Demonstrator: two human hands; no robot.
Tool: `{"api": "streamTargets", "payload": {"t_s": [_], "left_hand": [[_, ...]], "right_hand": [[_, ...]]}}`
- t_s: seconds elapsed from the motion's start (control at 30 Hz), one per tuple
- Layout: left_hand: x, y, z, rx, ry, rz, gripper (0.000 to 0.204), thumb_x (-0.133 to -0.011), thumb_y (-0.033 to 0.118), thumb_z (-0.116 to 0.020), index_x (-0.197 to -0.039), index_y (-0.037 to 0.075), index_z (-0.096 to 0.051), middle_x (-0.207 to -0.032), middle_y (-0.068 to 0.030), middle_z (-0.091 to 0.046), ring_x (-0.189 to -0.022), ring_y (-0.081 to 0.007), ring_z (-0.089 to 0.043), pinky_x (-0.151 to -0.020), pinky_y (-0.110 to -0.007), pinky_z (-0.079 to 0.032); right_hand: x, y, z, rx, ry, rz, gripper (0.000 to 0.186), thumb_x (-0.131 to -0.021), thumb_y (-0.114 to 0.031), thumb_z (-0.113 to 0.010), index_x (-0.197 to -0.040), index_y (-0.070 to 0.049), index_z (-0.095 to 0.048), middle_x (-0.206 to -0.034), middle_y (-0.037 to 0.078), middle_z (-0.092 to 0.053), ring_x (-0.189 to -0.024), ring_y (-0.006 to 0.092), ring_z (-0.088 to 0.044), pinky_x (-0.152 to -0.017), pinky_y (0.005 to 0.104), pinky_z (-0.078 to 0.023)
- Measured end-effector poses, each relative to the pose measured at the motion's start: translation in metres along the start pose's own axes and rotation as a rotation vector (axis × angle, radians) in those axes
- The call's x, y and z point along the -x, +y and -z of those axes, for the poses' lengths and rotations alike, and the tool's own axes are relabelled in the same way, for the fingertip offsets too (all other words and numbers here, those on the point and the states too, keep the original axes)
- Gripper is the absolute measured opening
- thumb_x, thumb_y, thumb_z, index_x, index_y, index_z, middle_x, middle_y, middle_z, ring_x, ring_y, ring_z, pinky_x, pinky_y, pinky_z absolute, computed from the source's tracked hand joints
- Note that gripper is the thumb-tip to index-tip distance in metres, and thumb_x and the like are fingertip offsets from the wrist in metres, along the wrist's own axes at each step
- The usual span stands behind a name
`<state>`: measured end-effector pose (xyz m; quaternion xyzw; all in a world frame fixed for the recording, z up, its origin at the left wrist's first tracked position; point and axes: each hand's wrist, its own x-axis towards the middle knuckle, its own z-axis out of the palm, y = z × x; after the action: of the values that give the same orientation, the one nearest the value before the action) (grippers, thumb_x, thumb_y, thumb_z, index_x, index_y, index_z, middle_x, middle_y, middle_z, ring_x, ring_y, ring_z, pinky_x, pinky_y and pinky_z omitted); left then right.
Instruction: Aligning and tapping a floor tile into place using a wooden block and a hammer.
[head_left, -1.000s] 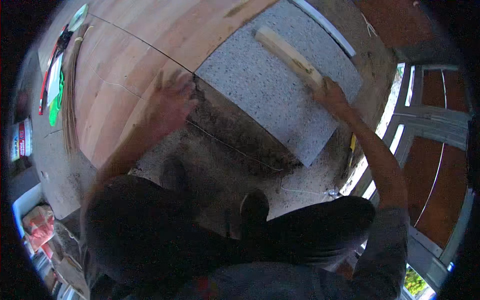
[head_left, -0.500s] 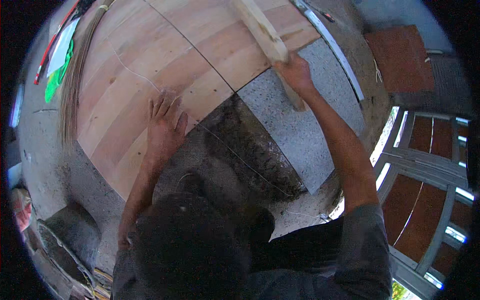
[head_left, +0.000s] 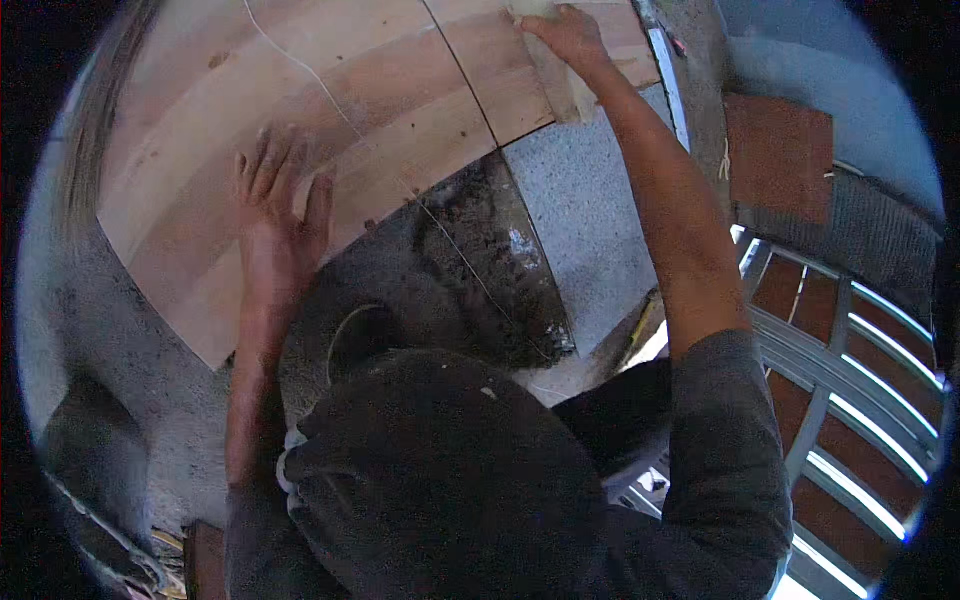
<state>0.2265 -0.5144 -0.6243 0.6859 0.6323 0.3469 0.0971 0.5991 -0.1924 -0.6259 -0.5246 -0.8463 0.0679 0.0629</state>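
Fingers spread, my left hand rests on or just over the wood-look floor tile on the left, near its front edge. My right hand grips a pale wooden batten at the far side. The batten lies across the far wood-look tiling and reaches toward the grey speckled tile. A thin white string crosses the left tile. It runs on over a dark, rough bare patch beside the speckled tile.
A bundle of thin sticks, like a broom, lies along the far left. A dark bucket stands at lower left. On the right are a reddish-brown panel and a grey metal frame. A pale straight strip borders the tiling.
My right hand has moved farther away with the batten, off most of the speckled tile. My left hand has shifted left on the tile. The view has also shifted.
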Motion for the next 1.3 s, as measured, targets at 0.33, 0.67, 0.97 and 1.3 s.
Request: {"api": "streamTargets", "payload": {"t_s": [0.33, 0.67, 0.97, 1.3], "left_hand": [[0.005, -0.01, 0.002, 0.055, 0.083, 0.102, 0.036, -0.096, 0.018, -0.072, -0.127, 0.001, -0.068, -0.139, -0.0164, -0.064, -0.141, -0.0388, -0.049, -0.119, -0.053, -0.037], [0.0, -0.019, -0.005, 0.108, 0.159, 0.081, 0.035, -0.097, 0.019, -0.072, -0.126, 0.001, -0.069, -0.138, -0.0182, -0.064, -0.139, -0.0419, -0.051, -0.118, -0.053, -0.038], [-0.01, -0.034, -0.028, 0.044, 0.204, -0.018, 0.04, -0.097, 0.024, -0.072, -0.13, 0.002, -0.067, -0.139, -0.0178, -0.063, -0.139, -0.0388, -0.05, -0.118, -0.051, -0.038], [-0.001, -0.021, -0.014, 0.109, 0.216, 0.019, 0.037, -0.097, 0.023, -0.072, -0.127, 0.002, -0.068, -0.137, -0.0179, -0.065, -0.137, -0.039, -0.053, -0.118, -0.052, -0.037]], "right_hand": [[0.046, 0.0, 0.042, 0.182, -0.257, -0.25, 0.066, -0.078, -0.052, -0.076, -0.114, 0.003, -0.073, -0.104, 0.026, -0.075, -0.098, 0.0402, -0.072, -0.089, 0.0463, -0.055], [0.176, 0.007, 0.08, -0.12, -0.381, -0.624, 0.064, -0.081, -0.046, -0.081, -0.122, 0.002, -0.071, -0.111, 0.017, -0.075, -0.102, 0.0275, -0.071, -0.086, 0.0411, -0.055], [0.164, 0.01, 0.074, -0.079, -0.385, -0.526, 0.053, -0.085, -0.041, -0.081, -0.116, 0.0, -0.071, -0.099, 0.009, -0.073, -0.087, 0.0193, -0.065, -0.076, 0.0366, -0.053], [0.163, -0.002, 0.092, -0.019, -0.483, -0.598, 0.067, -0.086, -0.048, -0.078, -0.132, -0.002, -0.064, -0.122, 0.013, -0.07, -0.109, 0.0247, -0.068, -0.089, 0.0392, -0.058]]}}
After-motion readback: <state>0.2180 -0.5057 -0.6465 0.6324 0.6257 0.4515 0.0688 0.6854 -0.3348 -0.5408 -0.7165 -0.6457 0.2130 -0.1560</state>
